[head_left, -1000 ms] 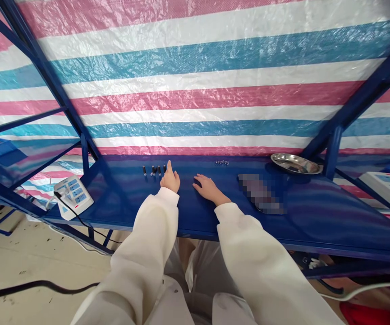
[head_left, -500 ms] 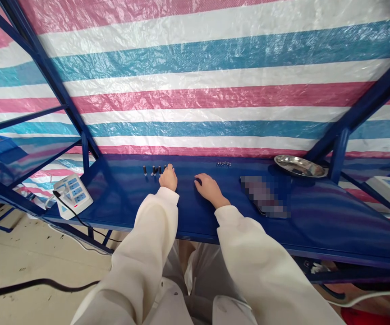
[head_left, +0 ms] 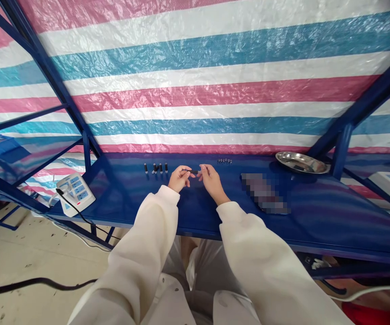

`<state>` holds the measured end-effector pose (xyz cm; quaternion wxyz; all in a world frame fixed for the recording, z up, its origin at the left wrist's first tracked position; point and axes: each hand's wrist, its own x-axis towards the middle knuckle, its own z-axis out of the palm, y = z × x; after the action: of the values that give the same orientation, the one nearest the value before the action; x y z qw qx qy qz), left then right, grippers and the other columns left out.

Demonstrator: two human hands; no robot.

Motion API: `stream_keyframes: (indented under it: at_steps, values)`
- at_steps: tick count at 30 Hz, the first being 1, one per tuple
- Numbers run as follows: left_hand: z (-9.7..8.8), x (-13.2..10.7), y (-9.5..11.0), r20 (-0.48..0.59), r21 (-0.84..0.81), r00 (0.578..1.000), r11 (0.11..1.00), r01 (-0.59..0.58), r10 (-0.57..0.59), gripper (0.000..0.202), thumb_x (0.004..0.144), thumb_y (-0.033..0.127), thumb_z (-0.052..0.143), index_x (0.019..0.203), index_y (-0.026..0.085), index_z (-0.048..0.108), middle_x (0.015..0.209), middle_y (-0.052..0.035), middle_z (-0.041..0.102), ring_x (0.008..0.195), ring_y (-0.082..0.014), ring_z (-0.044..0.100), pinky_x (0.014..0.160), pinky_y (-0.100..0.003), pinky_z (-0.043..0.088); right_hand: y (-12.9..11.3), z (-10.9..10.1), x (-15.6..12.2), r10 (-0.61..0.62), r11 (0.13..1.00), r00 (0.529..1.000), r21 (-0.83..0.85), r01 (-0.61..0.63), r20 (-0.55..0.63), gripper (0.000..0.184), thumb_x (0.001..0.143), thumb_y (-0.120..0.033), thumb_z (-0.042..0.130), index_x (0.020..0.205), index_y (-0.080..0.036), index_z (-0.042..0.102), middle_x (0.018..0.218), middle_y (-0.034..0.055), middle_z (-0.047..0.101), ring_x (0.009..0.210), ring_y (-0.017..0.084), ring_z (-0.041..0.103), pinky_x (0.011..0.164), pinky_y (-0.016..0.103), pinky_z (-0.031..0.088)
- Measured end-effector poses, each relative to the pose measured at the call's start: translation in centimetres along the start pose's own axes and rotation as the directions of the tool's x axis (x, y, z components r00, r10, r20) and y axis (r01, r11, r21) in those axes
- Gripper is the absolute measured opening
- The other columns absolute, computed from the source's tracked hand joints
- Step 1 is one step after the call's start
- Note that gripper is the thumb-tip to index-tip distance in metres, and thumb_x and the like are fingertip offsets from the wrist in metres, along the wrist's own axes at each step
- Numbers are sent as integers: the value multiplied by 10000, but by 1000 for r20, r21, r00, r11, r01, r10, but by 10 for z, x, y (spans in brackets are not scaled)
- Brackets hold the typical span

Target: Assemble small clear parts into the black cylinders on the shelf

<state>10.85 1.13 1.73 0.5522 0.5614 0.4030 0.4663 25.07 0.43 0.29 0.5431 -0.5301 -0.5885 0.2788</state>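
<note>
A small dark cylindrical piece point(head_left: 194, 171) lies level between my two hands above the blue table. My left hand point(head_left: 179, 178) pinches its left end between thumb and fingers. At the other end, the fingertips of my right hand point(head_left: 211, 181) close on it, partly hiding that end. Left of my hands, several short black cylinders point(head_left: 161, 168) with pale ends stand in a row. Behind and to the right of my right hand sits a row of small shiny metal parts point(head_left: 224, 161), too small to name.
A shiny metal dish point(head_left: 303, 163) stands at the back right. A blurred-out dark flat object point(head_left: 265, 194) lies right of my hand. A white power strip point(head_left: 75, 193) with a black cable rests at the left end. Blue frame posts point(head_left: 341, 146) flank the table point(head_left: 316, 212).
My left hand has moved right from the row of black cylinders with one piece in its fingers. My right hand has lifted slightly and closed on that piece's other end.
</note>
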Motion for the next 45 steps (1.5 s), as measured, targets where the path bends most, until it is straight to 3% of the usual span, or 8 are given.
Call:
stream_keyframes:
  at_steps: [3, 6, 20, 34, 45]
  values:
    - [1, -3, 2, 43, -12, 999, 1000, -16, 17, 296, 757, 370, 598, 919, 161, 465, 782, -25, 663, 366, -43, 490, 362, -155, 268, -2, -1, 0, 3, 994, 1000, 112, -1, -19, 445, 828, -569, 406, 945, -165, 552, 557, -42, 485, 508, 105, 462, 556, 252, 410]
    - [1, -3, 2, 42, 5, 998, 999, -45, 45, 305, 750, 373, 605, 916, 160, 463, 787, -30, 671, 367, -45, 494, 372, -163, 296, -3, 0, 0, 2, 987, 1000, 159, 1, -17, 427, 803, -572, 446, 903, -170, 548, 523, -58, 443, 489, 97, 427, 517, 240, 369]
    - [3, -6, 3, -34, 113, 996, 990, -79, 84, 268, 770, 351, 601, 870, 134, 479, 751, -47, 694, 326, -48, 490, 359, -177, 366, -1, 1, 0, -23, 979, 1000, 202, 22, 4, 381, 774, -539, 499, 896, -180, 528, 522, -64, 450, 467, 92, 406, 493, 243, 346]
    - [2, -5, -5, -116, 272, 978, 952, -139, 176, 229, 797, 376, 542, 782, 148, 539, 613, 30, 601, 328, -40, 460, 365, -174, 355, -1, 1, 1, -26, 971, 999, 237, 17, 36, 375, 770, -529, 494, 927, -189, 500, 503, -76, 410, 457, 93, 396, 482, 243, 315]
    - [4, -8, -2, -131, 383, 976, 917, -112, 174, 351, 877, 428, 395, 634, 179, 442, 582, 47, 526, 358, -59, 462, 458, -217, 383, -4, 5, -1, -16, 969, 999, 247, 8, 30, 326, 783, -489, 496, 919, -193, 501, 490, -76, 411, 462, 101, 404, 487, 244, 331]
